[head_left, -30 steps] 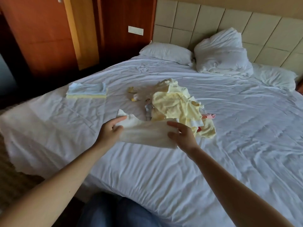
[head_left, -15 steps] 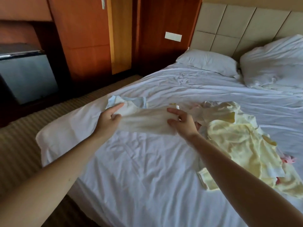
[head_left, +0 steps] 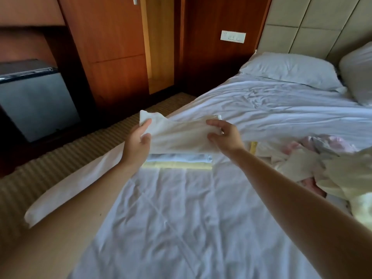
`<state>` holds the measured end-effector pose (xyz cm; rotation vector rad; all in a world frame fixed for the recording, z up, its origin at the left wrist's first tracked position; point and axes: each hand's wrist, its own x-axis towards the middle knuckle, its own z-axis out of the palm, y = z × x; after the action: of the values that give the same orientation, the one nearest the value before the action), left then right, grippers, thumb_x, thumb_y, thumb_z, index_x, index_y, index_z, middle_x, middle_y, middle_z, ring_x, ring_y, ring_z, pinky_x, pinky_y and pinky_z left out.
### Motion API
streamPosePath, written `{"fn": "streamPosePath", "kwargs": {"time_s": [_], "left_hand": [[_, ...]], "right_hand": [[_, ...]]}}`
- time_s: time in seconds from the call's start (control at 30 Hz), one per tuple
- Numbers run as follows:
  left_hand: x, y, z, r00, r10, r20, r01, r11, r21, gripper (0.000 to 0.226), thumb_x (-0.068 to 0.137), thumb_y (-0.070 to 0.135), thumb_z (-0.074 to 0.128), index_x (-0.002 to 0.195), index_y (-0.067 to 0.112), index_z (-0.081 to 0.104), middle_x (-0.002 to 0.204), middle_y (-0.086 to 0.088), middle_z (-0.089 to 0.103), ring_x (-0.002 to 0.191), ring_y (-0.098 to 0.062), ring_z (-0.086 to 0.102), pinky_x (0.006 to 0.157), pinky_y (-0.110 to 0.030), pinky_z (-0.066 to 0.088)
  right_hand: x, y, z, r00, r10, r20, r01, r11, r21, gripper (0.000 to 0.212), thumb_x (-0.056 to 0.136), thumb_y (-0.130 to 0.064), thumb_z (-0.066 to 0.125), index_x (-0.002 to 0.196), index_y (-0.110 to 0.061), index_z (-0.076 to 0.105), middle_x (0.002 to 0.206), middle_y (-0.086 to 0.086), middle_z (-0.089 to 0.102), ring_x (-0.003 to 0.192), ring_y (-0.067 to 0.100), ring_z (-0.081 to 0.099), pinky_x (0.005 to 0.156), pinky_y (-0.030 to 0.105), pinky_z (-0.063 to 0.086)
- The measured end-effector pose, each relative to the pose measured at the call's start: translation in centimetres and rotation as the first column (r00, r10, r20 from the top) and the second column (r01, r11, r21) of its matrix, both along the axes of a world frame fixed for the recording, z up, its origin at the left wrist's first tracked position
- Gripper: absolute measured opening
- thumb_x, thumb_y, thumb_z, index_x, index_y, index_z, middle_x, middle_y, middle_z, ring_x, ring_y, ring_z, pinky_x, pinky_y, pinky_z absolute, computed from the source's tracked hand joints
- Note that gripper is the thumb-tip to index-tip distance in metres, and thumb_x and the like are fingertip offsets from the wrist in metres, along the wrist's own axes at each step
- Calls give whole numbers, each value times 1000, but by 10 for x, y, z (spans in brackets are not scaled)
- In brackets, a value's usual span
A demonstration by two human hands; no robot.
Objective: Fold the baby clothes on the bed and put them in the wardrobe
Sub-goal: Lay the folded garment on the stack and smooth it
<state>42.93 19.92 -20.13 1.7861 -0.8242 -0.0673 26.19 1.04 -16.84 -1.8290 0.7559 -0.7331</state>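
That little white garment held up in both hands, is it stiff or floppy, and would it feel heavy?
Probably floppy: the white garment droops between the left hand and right hand. Likely light, since simple pinches carry it. It may unfold if dropped.

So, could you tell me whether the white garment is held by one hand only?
No, the left hand and the right hand each grip one end of the garment.

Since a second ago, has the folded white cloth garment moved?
Yes: the white garment went left, from by the unfolded yellow pile to above the folded blue-and-yellow stack.
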Motion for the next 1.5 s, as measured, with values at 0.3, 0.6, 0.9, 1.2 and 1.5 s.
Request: {"fn": "streamPosePath", "kwargs": {"time_s": [0.3,0.6,0.9,1.2,1.5], "left_hand": [[47,-39,-59,997,76,28,-80,985,155,47,99,8,41,144,15,46,149,-6,41,138,-15,37,102,-18,27],[48,-41,-69,952,298,66,-306,935,178,45,90,15,50,133,26,59,139,-2,48,119,-19,53,87,-29,42],[30,-54,-60,827,-23,561,-186,932,312,40,94,23,46,131,13,59,134,-7,57,130,-24,48,104,-43,41],[31,-50,-78,913,-155,377,-164,706,689,74,97,63,24,156,22,11,164,-5,4,151,-18,0,122,-35,2],[-29,-13,-43,875,-268,404,-158,629,761,64,101,50,31,153,14,23,161,-7,23,148,-24,18,120,-41,15]], "right_hand": [[60,-35,-58,989,-67,-134,58,996,-68,45,80,0,58,115,-26,68,105,0,63,85,15,60,75,24,51],[64,-31,-80,975,-148,-163,140,988,-64,35,77,-12,63,108,-27,72,100,-1,65,75,10,60,70,17,51],[69,-17,-73,905,-72,-419,-220,764,-607,52,97,-32,46,148,-23,38,157,1,31,147,17,20,117,30,18],[62,-12,-109,766,-65,-640,-362,778,-513,69,97,-62,23,155,-31,5,164,2,1,150,16,-7,122,37,-4],[2,23,-67,671,-30,-741,-478,746,-463,68,98,-46,41,155,-20,13,163,3,8,150,19,4,122,41,6]]}}
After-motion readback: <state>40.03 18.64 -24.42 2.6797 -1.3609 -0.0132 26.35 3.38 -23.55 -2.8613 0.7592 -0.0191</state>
